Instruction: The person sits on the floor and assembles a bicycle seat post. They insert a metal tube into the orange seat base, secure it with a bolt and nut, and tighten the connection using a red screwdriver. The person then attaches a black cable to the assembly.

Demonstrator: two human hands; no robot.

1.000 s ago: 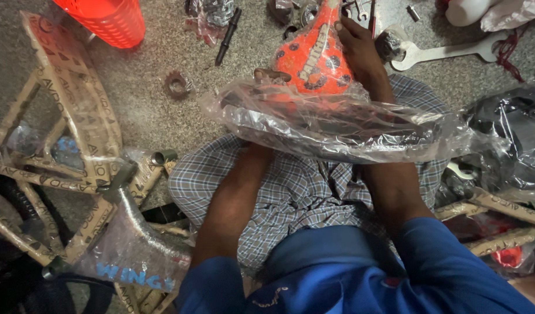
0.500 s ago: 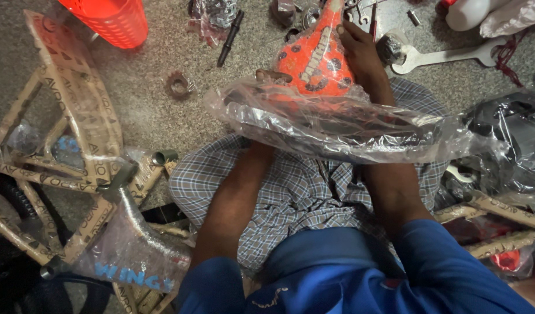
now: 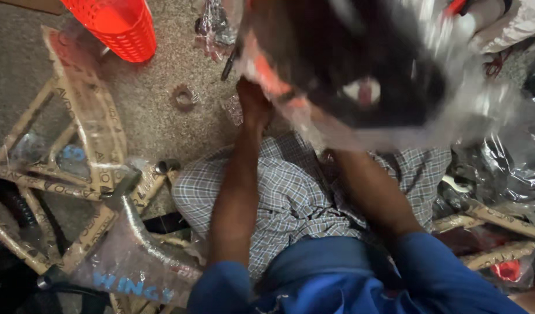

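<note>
Hands: left hand [image 3: 253,102] raised in front of the seated person, closed on the lower left edge of a plastic-wrapped part [image 3: 349,75]; right hand hidden behind that part, so its grip cannot be told, only the right forearm [image 3: 372,192] showing as it rises to the part's underside.

Plastic-wrapped part: large, dark, with orange-red at its left edge and a pale patch near the middle; heavily blurred, exact kind not readable. Held up close to the camera, above the lap, clear film trailing off to the right.

Lap: checked cloth [image 3: 291,192] in grey and blue, directly below the part; blue sleeves [image 3: 453,279] at the near edge.

Floor [image 3: 163,128]: speckled grey-brown, carrying the remaining items.

Red basket [image 3: 119,26]: perforated plastic, far left of the part, on the floor.

Small ring-shaped fitting [image 3: 185,96]: on the floor, left of the left hand, between basket and lap.

Bicycle frame [image 3: 75,174]: wrapped in brown paper and clear film, lying on the floor left of the lap, well apart from the part.

Crumpled clear wrapping [image 3: 506,168]: right of the lap, below the part's trailing film, over further paper-wrapped tubes [image 3: 494,221].
</note>
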